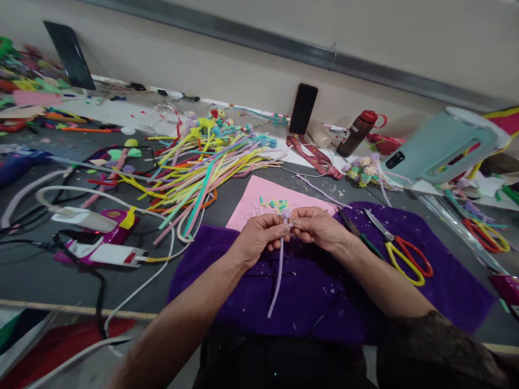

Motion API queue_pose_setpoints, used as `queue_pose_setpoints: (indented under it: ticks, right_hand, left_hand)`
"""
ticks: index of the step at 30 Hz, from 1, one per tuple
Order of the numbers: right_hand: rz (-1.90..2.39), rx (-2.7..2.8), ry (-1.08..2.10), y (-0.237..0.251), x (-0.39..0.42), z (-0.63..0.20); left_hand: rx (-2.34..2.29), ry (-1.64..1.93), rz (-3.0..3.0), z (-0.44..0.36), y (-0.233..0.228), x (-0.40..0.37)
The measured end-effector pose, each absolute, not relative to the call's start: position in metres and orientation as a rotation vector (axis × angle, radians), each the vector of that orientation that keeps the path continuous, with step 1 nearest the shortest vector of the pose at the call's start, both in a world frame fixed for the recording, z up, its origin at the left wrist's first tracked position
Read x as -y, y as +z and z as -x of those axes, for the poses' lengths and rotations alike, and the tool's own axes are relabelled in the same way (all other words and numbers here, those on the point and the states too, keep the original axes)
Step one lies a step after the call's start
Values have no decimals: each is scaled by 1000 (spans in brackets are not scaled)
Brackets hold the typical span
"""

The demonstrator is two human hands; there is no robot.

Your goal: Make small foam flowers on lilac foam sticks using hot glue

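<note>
Your lilac pipe cleaner (279, 270) hangs over the purple cloth (324, 292) at the near edge of the bench (40, 281), its curled top pinched between both your hands. Left hand (259, 237): fingers closed on the stem just under the curl. Right hand (318, 227): fingertips clenched on the curl itself — both hands touching. One stem held. Just behind your hands, one pink sheet (259, 202) with small cut scraps on it. Right of your right hand, on the cloth — two tools: scissors (399, 251) with red and yellow handles, and dark pliers (357, 232). Toward the far edge: a loose pile of coloured pipe cleaners (198, 162), count not readable; one brown bottle (357, 132); one black phone (303, 108) leaning upright.
</note>
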State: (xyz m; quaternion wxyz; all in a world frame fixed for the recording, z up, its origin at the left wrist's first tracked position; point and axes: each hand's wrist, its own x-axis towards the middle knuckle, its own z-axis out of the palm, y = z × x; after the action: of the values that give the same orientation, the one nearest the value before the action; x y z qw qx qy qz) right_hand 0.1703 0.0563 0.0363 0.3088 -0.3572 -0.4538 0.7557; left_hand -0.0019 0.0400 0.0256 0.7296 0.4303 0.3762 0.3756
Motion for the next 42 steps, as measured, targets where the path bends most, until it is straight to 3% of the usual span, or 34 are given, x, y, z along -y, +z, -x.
queue_pose_setpoints:
  ticks: [8, 20, 33, 42]
  right_hand:
    - [893, 1148, 2106, 29, -60, -169]
    - [1073, 1215, 1896, 36, -56, -168]
    - [1001, 1167, 2072, 27, -55, -168]
    - [1212, 1295, 1776, 33, -45, -164]
  left_hand:
    - [-858, 842, -917, 1, 25, -38]
    - [-900, 871, -941, 0, 24, -38]
    - [-869, 841, -1018, 4, 23, -34]
    - [-875, 888, -990, 4, 17, -34]
